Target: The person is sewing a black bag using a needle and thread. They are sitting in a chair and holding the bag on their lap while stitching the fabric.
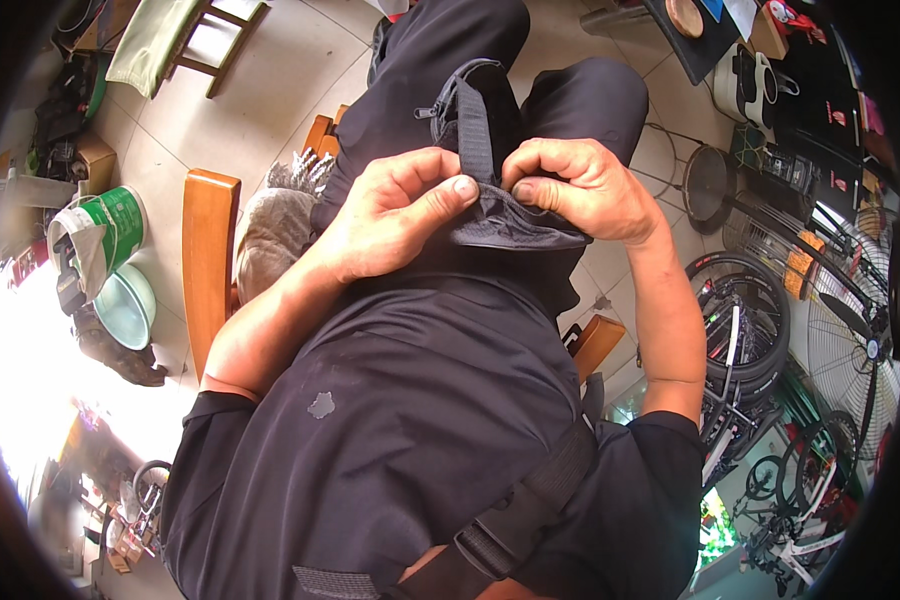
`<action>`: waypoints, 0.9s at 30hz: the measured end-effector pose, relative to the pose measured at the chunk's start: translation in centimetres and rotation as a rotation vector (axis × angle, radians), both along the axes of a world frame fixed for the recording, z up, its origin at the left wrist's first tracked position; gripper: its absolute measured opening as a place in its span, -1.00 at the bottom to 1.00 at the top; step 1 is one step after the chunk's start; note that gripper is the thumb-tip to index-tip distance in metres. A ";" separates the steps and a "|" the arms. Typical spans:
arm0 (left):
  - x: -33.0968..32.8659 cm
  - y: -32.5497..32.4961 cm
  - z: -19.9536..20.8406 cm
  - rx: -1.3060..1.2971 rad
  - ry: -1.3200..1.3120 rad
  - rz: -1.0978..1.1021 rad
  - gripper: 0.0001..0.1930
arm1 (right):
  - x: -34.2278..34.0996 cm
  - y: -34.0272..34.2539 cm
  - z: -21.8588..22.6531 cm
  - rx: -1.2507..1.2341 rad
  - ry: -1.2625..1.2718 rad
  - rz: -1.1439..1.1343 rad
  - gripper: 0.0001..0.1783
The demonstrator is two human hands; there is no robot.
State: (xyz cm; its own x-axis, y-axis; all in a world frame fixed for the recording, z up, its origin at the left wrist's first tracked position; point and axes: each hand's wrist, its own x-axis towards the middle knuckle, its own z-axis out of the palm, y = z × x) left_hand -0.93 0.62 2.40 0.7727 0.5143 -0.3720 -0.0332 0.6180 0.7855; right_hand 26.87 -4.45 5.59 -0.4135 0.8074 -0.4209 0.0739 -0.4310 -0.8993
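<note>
Over my lap lies a small black fabric bag (pixel 520 230) with a webbing strap (pixel 474 130) running up from it. A zipper pull (pixel 425 113) shows at the bag's far left edge. My left hand (pixel 400 207) pinches the fabric beside the base of the strap, thumb on top. Just right of the strap, my right hand (pixel 592 190) grips the bag's edge between thumb and curled fingers. The two hands are a short gap apart, with the strap between them. What lies under the fingertips is hidden.
I sit on a wooden chair (pixel 210 270). At left stand a green-and-white bucket (pixel 120 225) and a pale green basin (pixel 125 305). A folding stool (pixel 210 50) is at the far left. On the right are a standing fan (pixel 870 348) and bicycle wheels (pixel 775 350).
</note>
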 end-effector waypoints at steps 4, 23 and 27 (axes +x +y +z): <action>0.3 0.1 0.5 -0.021 0.017 -0.002 -0.81 | -0.1 -0.2 0.0 0.001 0.018 0.002 -0.87; 0.0 -0.6 -0.6 0.089 0.068 0.031 -0.85 | -3.1 -1.0 1.5 0.157 -0.140 -0.103 -0.92; -0.8 -0.8 -2.0 0.052 -0.129 0.033 -0.86 | -3.0 -0.6 2.5 0.263 -0.194 -0.093 -0.88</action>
State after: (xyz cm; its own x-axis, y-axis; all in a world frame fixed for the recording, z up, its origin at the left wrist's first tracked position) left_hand -1.77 -0.13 0.43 0.7946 0.5565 -0.2429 -0.1555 0.5732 0.8045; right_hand 23.90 -5.01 8.10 -0.2654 0.9294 -0.2566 0.2260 -0.1988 -0.9536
